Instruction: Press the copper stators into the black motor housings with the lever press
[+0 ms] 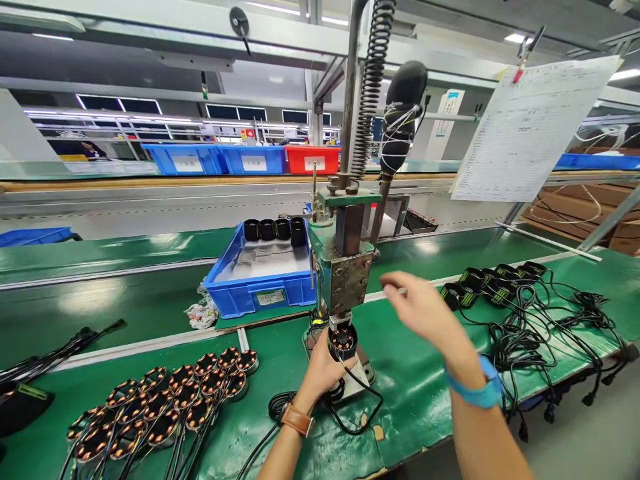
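Left hand (pixel 320 373) closed around a round black motor stator with copper windings (pixel 343 340), holding it seated directly under the ram of the grey-green metal hand press (pixel 347 267). The stator's black lead wire (pixel 360 407) loops down onto the green matted surface (pixel 425 400).

Right hand (pixel 423 310) raised in the air to the right of the press body, fingers loosely spread, holding nothing; it is blurred. The black-capped press lever (pixel 403 110) stands well above it, untouched.

Near left: batch of identical copper-wound stators (pixel 165 407) laid in rows with leads trailing. Right: row of black ring housings with green markings (pixel 493 283) amid tangled black cables (pixel 550 327). Behind the press: blue plastic bin (pixel 260 273) with black cylindrical caps along its back edge.

Risks, as judged:
- Left-hand fingers sit close beneath the ram; a pinch is likely if the lever comes down before they clear.
- Stator slightly off-centre would press crooked and could damage the windings.
- Lead wire loop lies close to the press base; it could be trapped or nicked.
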`<state>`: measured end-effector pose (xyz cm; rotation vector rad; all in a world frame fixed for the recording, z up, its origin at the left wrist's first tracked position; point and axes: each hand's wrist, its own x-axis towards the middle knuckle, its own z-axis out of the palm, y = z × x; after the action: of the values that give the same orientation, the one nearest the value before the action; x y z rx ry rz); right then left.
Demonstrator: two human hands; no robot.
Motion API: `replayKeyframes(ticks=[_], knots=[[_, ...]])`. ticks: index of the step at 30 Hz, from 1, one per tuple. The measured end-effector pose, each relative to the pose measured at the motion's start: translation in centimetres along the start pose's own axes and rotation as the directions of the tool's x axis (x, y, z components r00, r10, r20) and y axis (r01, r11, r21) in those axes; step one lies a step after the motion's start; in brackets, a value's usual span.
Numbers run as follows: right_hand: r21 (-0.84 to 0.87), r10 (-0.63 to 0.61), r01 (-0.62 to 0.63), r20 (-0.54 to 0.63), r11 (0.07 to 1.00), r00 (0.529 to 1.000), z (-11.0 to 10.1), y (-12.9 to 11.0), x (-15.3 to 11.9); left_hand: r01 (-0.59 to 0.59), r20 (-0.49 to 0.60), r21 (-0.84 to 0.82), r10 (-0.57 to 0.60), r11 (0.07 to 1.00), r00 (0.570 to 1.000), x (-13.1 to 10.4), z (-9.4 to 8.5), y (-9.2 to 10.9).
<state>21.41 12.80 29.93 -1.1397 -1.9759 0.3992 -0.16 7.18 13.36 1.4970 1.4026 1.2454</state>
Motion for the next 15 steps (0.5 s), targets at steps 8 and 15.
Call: replayKeyframes(ticks=[8, 15], knots=[[0.175, 0.111, -0.169, 0.300, 0.970, 0.948, 14.5, 9.7, -16.5, 0.017, 0.045, -0.044, -0.015, 0.999, 0.999, -0.2, -0.2, 0.0], [0.220, 0.118, -0.209, 0.364, 0.953, 0.924, 16.6, 11.0, -15.0, 0.014, -0.063, 0.020, -0.013, 1.000, 0.998, 0.4, -0.6, 0.3]])
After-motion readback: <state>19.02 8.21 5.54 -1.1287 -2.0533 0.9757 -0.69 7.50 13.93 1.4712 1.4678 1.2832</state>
